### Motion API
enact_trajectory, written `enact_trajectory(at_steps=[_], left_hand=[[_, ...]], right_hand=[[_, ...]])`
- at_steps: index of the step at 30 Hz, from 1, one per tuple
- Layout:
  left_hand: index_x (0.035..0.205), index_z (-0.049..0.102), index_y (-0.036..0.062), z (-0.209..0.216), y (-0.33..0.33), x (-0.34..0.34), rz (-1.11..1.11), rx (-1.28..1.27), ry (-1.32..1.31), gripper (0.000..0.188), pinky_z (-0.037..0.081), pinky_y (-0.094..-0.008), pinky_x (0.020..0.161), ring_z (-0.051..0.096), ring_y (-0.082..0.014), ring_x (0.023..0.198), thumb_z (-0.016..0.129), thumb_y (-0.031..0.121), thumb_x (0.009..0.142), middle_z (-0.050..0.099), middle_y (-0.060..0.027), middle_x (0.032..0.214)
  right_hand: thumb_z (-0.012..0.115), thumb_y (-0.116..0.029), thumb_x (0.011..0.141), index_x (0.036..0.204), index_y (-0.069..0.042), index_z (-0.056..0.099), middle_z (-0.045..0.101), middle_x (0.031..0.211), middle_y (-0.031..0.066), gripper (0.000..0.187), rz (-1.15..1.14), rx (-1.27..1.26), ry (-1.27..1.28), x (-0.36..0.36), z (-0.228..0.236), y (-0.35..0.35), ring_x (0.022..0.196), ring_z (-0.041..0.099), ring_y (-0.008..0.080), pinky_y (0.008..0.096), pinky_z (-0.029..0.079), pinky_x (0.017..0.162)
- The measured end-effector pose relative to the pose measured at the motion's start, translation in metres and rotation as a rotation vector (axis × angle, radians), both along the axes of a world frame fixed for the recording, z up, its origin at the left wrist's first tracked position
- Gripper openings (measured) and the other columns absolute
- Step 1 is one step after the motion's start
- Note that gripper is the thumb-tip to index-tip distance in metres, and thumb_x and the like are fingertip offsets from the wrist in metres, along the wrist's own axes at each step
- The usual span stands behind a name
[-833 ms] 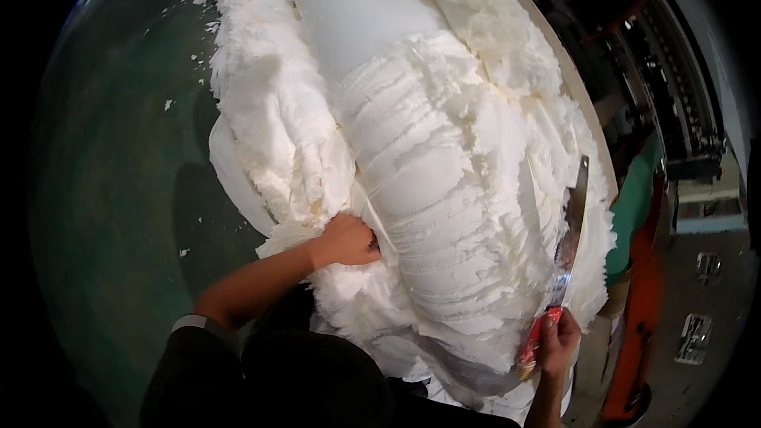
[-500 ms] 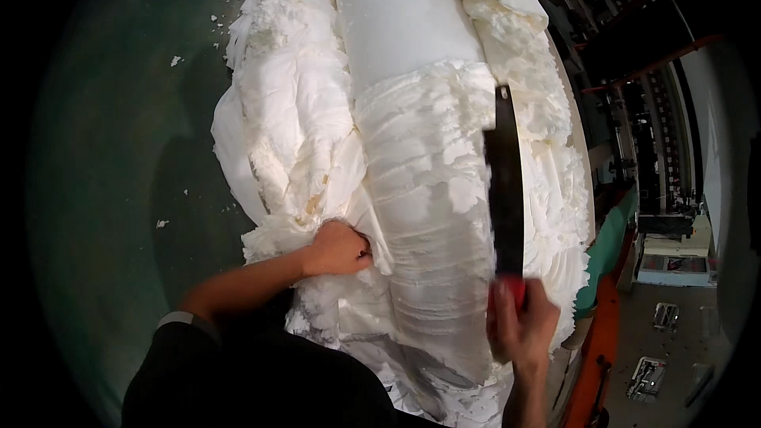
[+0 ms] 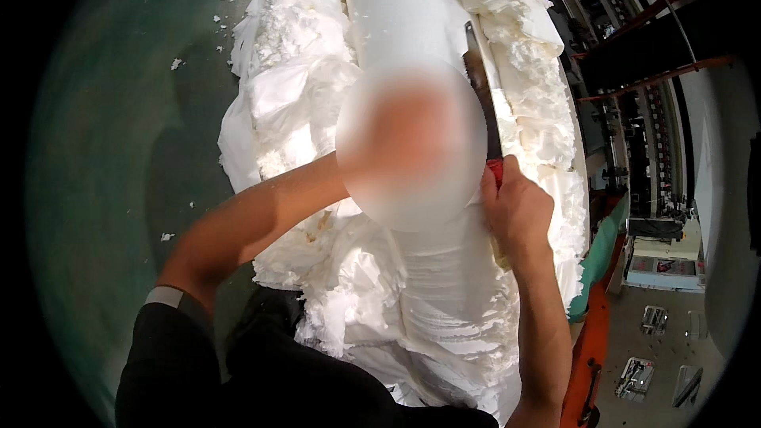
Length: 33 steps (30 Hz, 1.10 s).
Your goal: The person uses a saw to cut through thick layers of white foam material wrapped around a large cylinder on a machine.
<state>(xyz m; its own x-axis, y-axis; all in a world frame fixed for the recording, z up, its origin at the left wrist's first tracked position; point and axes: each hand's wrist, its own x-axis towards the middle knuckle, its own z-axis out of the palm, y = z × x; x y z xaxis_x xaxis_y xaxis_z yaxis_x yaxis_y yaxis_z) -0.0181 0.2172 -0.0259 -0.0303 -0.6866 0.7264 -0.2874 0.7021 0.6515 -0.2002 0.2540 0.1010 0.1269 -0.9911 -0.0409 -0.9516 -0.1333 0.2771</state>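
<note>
My right hand (image 3: 520, 204) is closed around the red handle of a handsaw (image 3: 483, 87). Its dark, long blade points away from me, along the right side of a big white roll (image 3: 404, 8). The roll is smooth at the far part; nearer me its surface is ridged and rough. My left hand (image 3: 414, 131) is over the middle of the roll, but a blurred patch hides its fingers and whatever they touch. Torn, crumpled white layers (image 3: 297, 20) lie heaped along the roll's left side, and ragged layers (image 3: 523, 32) stand along its right.
On the left is a dark green floor (image 3: 103, 190) with small white scraps. Machinery (image 3: 654, 135) stands at the right. Nearer me on that side are an orange frame part (image 3: 585, 372), a green sheet (image 3: 598, 257) and several small trays (image 3: 636, 379).
My left hand has moved from the crumpled layers forward and right over the roll. My right hand has carried the saw farther away from me, its blade now tilting left.
</note>
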Motion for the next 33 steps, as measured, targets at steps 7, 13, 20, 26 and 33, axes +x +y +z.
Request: enact_trajectory(at_steps=[7,13,20,26,33], left_hand=[[0.131,0.049,0.0068,-0.042,0.028,-0.026,0.14,0.162,-0.166,0.049,0.037,-0.0429,0.103,0.044,-0.0329,0.123,0.061,0.021,0.085,0.047,-0.0117,0.133],[0.144,0.039,0.0037,-0.05,0.065,-0.007,0.021,0.422,-0.33,0.063,0.032,-0.0453,0.11,0.037,-0.0346,0.135,0.059,0.022,0.087,0.035,-0.014,0.15],[0.139,0.043,0.0008,-0.041,0.051,0.018,0.136,0.021,-0.238,0.06,0.036,-0.045,0.105,0.046,-0.0345,0.126,0.059,0.032,0.09,0.046,-0.0169,0.14],[0.123,0.06,0.0105,0.029,0.032,-0.036,0.001,-0.369,-0.183,0.043,0.04,-0.042,0.101,0.051,-0.0272,0.119,0.057,0.038,0.091,0.056,-0.0062,0.13],[0.094,0.062,0.0102,0.043,-0.062,-0.042,-0.048,-0.401,-0.314,0.031,0.045,-0.0404,0.091,0.057,-0.0274,0.101,0.07,0.036,0.078,0.062,-0.0059,0.1]], right_hand=[[0.052,-0.031,0.097,0.092,-0.007,0.053,0.067,0.072,0.0167,0.025,-0.029,0.01,-0.078,0.001,-0.003,0.021,0.065,0.066,0.0382,0.0462,0.05,0.061],[0.054,-0.03,0.097,0.092,-0.006,0.052,0.067,0.073,0.0168,0.025,-0.081,0.131,-0.055,-0.011,0.004,0.076,0.064,0.065,0.0379,0.0467,0.05,0.06],[0.065,-0.02,0.09,0.082,-0.007,0.055,0.061,0.063,0.0133,0.019,0.069,0.115,-0.166,-0.039,-0.01,0.133,0.055,0.062,0.0326,0.0399,0.047,0.049],[0.065,-0.019,0.088,0.088,-0.01,0.058,0.065,0.07,0.0099,0.012,0.112,-0.094,-0.17,-0.026,0.002,0.088,0.058,0.064,0.0301,0.0409,0.047,0.05],[0.056,-0.025,0.092,0.092,-0.009,0.057,0.067,0.072,0.012,0.016,0.086,-0.094,-0.12,-0.006,-0.003,-0.018,0.063,0.066,0.0328,0.0432,0.05,0.057]])
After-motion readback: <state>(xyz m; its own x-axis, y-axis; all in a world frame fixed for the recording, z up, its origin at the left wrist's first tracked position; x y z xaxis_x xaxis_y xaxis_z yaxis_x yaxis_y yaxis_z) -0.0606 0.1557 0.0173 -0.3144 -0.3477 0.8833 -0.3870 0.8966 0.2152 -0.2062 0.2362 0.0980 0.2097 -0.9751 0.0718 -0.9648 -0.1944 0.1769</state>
